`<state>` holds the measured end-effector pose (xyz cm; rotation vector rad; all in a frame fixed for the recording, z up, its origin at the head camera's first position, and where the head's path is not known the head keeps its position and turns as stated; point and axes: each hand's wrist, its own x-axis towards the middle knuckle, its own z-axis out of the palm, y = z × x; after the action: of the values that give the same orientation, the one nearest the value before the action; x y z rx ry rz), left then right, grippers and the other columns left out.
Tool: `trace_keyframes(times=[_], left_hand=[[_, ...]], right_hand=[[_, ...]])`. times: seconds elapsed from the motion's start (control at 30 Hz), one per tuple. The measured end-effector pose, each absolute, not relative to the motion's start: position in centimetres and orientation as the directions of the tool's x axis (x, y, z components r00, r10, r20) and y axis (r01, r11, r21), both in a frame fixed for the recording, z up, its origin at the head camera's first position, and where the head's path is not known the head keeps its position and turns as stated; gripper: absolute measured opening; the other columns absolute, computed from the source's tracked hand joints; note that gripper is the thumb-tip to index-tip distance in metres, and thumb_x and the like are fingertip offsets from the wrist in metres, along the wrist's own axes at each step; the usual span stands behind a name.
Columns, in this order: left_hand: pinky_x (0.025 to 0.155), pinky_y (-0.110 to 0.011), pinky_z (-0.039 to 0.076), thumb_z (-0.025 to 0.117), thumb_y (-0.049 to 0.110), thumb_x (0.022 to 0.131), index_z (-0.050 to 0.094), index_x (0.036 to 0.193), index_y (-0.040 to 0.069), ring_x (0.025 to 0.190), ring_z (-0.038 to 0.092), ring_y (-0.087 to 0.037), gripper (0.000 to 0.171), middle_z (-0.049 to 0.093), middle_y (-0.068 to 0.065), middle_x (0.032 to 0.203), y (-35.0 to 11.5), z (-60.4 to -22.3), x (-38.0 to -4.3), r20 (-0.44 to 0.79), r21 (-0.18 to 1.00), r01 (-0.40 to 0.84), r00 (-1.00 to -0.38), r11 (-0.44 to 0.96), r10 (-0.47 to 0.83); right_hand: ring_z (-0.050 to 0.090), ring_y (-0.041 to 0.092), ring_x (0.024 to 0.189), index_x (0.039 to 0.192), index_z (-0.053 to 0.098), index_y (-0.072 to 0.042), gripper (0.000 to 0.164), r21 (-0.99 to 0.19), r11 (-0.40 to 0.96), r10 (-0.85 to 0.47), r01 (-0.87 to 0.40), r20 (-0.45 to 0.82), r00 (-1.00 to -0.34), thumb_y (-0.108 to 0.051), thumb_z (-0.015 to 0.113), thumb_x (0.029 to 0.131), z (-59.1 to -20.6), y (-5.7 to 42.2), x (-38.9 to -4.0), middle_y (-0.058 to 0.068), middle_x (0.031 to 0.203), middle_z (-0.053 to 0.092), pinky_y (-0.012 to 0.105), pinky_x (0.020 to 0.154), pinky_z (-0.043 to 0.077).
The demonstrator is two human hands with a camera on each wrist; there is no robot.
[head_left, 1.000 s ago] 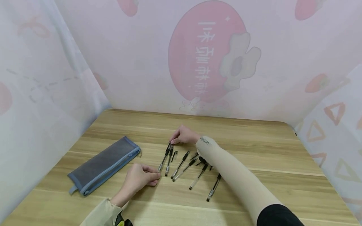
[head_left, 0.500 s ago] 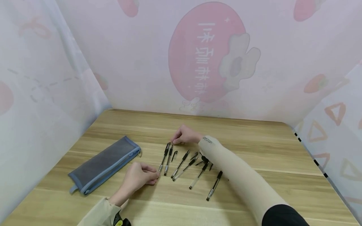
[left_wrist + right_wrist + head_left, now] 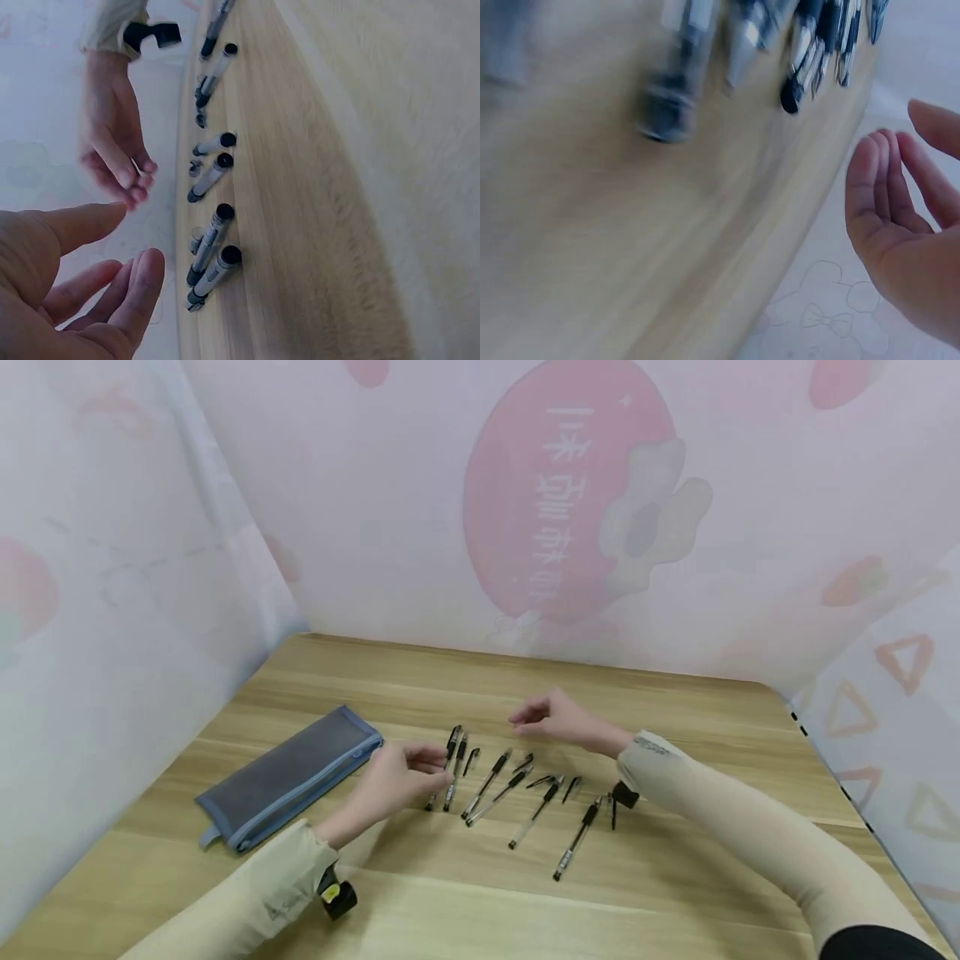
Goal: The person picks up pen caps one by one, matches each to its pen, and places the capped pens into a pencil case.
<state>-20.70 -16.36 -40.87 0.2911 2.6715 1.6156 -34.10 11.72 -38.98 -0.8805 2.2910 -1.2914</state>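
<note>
My left hand point(image 3: 397, 781) hovers over the lower ends of two black gel pens at the left of the row, its thumb and fingers apart with nothing between them. It partly covers the leftmost pen point(image 3: 452, 745); the second pen point(image 3: 455, 777) lies beside it, cap at the far end. My right hand point(image 3: 558, 718) is raised beyond the row, fingers loosely bent and holding nothing. To the right lie several uncapped gel pens, among them one with a clear barrel point(image 3: 536, 814) and one at the far right point(image 3: 577, 841). Loose black caps point(image 3: 572, 788) lie near their tips.
A blue-grey mesh zip pencil case point(image 3: 288, 777) lies left of the pens. The wooden table point(image 3: 465, 910) runs back to a printed fabric backdrop point(image 3: 405, 527), with fabric at both sides too. Each wrist wears a small black camera point(image 3: 339, 897).
My right hand has left the far ends of the two left pens and moved right. My left hand has lifted off the leftmost pen's lower end, fingers spread wider. The head view has shifted slightly.
</note>
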Motion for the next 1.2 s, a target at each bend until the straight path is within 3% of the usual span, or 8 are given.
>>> trace_keyframes(times=[0.27, 0.53, 0.9, 1.2], left_hand=[[0.076, -0.032, 0.057, 0.082, 0.011, 0.082, 0.07, 0.115, -0.002, 0.086, 0.068, -0.016, 0.037, 0.072, -0.008, 0.1, -15.7, -41.5, -22.6, 0.102, 0.854, 0.166, -0.983, 0.493, 0.154], [0.071, -0.029, 0.057, 0.08, 0.006, 0.08, 0.07, 0.112, -0.004, 0.084, 0.069, -0.017, 0.035, 0.072, -0.013, 0.099, -15.0, -42.1, -23.2, 0.137, 0.825, 0.207, -0.976, 0.526, 0.169], [0.07, -0.028, 0.058, 0.078, -0.009, 0.073, 0.071, 0.107, -0.009, 0.08, 0.07, -0.022, 0.035, 0.072, -0.015, 0.092, -14.4, -43.0, -23.4, 0.225, 0.78, 0.266, -0.964, 0.567, 0.142], [0.073, -0.033, 0.058, 0.079, -0.014, 0.068, 0.07, 0.108, -0.009, 0.082, 0.068, -0.024, 0.041, 0.071, -0.015, 0.093, -14.4, -43.2, -23.3, 0.231, 0.754, 0.277, -0.961, 0.596, 0.155]], right_hand=[[0.067, 0.025, 0.095, 0.116, 0.067, 0.008, 0.032, -0.9, 0.349, -0.654, -0.26, -0.035, -0.756, -0.008, 0.073, 0.089, -38.9, 14.2, -31.9, 0.023, 0.112, 0.067, 0.036, 0.084, 0.055], [0.062, 0.039, 0.102, 0.119, 0.065, 0.007, 0.036, -0.941, 0.301, -0.661, -0.154, -0.089, -0.745, -0.009, 0.074, 0.089, -39.7, 14.8, -31.2, 0.024, 0.117, 0.064, 0.048, 0.088, 0.053], [0.06, 0.044, 0.09, 0.114, 0.066, 0.009, 0.034, -0.955, 0.266, -0.703, -0.134, -0.096, -0.705, -0.014, 0.074, 0.09, -39.9, 14.4, -31.1, 0.03, 0.107, 0.064, 0.056, 0.084, 0.051], [0.062, 0.033, 0.08, 0.113, 0.064, 0.013, 0.035, -0.968, 0.237, -0.722, -0.078, -0.122, -0.681, -0.012, 0.073, 0.09, -40.0, 14.4, -30.9, 0.036, 0.103, 0.062, 0.055, 0.081, 0.052]])
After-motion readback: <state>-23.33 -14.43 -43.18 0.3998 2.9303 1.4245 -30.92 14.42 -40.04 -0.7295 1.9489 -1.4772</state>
